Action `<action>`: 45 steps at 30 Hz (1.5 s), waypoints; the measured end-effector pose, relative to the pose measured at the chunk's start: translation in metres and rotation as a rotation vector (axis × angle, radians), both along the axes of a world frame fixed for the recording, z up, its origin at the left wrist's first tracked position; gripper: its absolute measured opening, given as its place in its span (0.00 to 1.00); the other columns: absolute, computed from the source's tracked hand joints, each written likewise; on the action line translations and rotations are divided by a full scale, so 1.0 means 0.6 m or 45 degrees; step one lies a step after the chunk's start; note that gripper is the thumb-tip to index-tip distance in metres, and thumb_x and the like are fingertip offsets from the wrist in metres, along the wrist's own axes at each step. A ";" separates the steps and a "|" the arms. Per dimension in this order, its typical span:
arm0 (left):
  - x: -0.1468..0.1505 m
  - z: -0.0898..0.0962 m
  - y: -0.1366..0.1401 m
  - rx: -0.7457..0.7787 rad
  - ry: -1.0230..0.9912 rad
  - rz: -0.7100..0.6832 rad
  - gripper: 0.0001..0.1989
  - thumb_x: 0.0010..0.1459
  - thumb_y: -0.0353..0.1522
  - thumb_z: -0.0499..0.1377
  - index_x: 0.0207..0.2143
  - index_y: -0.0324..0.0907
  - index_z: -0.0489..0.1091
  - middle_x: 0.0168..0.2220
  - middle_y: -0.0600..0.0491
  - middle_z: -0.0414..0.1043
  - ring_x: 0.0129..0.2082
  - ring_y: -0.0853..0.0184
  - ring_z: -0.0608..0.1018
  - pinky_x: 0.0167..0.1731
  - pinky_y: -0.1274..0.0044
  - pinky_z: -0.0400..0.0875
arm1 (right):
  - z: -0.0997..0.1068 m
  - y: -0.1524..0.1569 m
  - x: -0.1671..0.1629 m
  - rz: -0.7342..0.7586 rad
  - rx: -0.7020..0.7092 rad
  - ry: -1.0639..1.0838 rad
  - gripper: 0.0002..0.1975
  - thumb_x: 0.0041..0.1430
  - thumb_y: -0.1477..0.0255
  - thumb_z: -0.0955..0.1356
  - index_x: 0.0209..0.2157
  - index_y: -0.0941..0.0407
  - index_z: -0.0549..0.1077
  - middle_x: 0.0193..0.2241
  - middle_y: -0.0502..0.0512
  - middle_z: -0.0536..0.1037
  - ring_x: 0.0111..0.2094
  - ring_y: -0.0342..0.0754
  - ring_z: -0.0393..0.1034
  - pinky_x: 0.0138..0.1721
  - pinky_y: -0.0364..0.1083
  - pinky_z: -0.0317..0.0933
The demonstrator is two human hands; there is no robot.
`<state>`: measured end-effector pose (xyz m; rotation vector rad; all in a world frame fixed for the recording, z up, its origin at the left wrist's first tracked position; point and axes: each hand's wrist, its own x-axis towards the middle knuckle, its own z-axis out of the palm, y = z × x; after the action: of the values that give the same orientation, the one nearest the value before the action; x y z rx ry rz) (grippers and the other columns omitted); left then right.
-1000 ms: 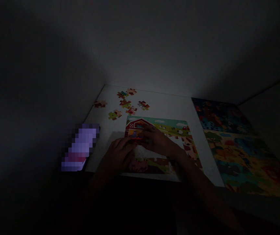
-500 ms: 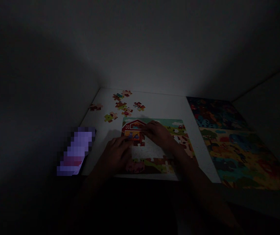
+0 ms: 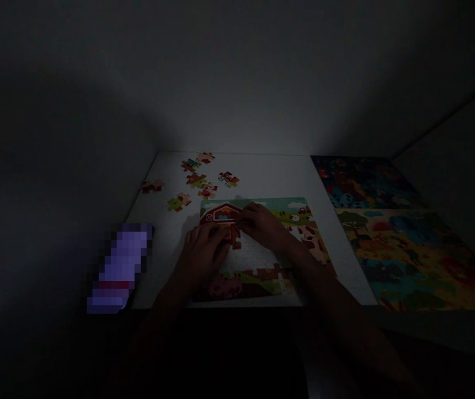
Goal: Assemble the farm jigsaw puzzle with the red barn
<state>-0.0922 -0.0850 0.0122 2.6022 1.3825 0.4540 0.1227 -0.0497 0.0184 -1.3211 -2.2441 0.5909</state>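
Note:
A farm-scene jigsaw puzzle (image 3: 223, 215), partly assembled, lies on the white table with an open gap in its middle. My left hand (image 3: 202, 248) rests at its left side, fingers bent over a red and orange barn jigsaw piece (image 3: 236, 237) and covering much of it. My right hand (image 3: 262, 226) is closed, its fingertips together at the upper right edge of that same piece, just under the barn roof. Both hands touch the piece. Shadow hides the exact contact of the fingertips.
Several loose jigsaw pieces (image 3: 196, 180) lie at the back left of the white table (image 3: 270, 174). A lit phone-like device (image 3: 123, 260), blurred out, is at the left edge. Two finished picture puzzles (image 3: 391, 235) lie on the right. Walls (image 3: 237, 83) enclose the back.
My left hand has slid its fingers further over the barn piece, covering the orange part that showed before. My right hand stays at the piece's upper right. The view has shifted slightly.

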 end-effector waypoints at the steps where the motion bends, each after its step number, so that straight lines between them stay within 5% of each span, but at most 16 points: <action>1: 0.000 -0.001 0.000 0.003 -0.005 0.000 0.20 0.65 0.37 0.52 0.58 0.46 0.65 0.55 0.46 0.65 0.52 0.55 0.67 0.50 0.61 0.63 | -0.001 0.001 0.000 0.001 -0.003 0.004 0.07 0.60 0.77 0.68 0.40 0.57 0.77 0.36 0.56 0.72 0.38 0.49 0.64 0.43 0.48 0.57; 35: 0.034 0.056 0.000 -0.052 0.321 -0.057 0.12 0.65 0.32 0.53 0.50 0.42 0.68 0.51 0.45 0.69 0.50 0.55 0.71 0.47 0.64 0.68 | -0.009 0.010 0.005 -0.009 -0.086 0.217 0.07 0.58 0.78 0.69 0.38 0.58 0.77 0.35 0.55 0.73 0.39 0.47 0.66 0.44 0.48 0.59; 45: 0.021 0.061 0.020 -0.091 0.163 -0.181 0.15 0.62 0.24 0.52 0.44 0.46 0.74 0.48 0.49 0.72 0.53 0.60 0.70 0.52 0.66 0.67 | -0.019 0.027 0.022 -0.203 -0.530 0.832 0.12 0.54 0.65 0.68 0.37 0.58 0.76 0.30 0.51 0.76 0.29 0.43 0.66 0.33 0.43 0.61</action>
<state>-0.0798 -0.0729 0.0490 2.6881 1.2141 0.2173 0.1361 -0.0338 0.0070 -1.2332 -1.5183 1.2661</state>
